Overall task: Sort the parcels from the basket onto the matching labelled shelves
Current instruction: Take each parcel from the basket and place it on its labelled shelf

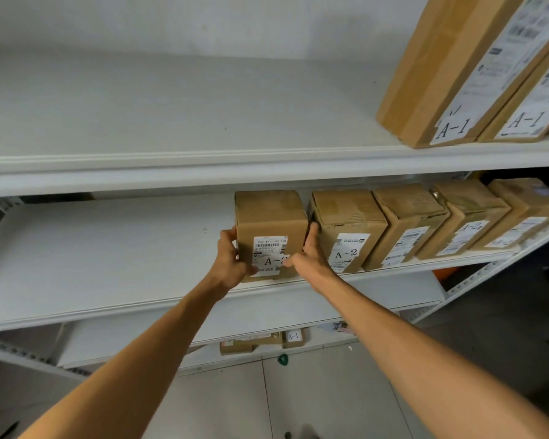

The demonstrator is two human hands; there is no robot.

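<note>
Both the left hand (230,261) and right hand (308,259) clamp their fingers on the box (270,217), standing tall mid-frame on the shelf (108,258), label facing us.

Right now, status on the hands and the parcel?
Left hand, right hand grip A-2 parcel. Parcel on middle shelf, front edge. Neighbouring box close beside right fingers.

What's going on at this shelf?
A person grips an A-2 box with both hands: left hand on its left side, right hand on its right. The box is at the front edge of the middle shelf, left of four boxes in a row, the nearest marked A-2. Two A-1 boxes stand on the top shelf.
</note>
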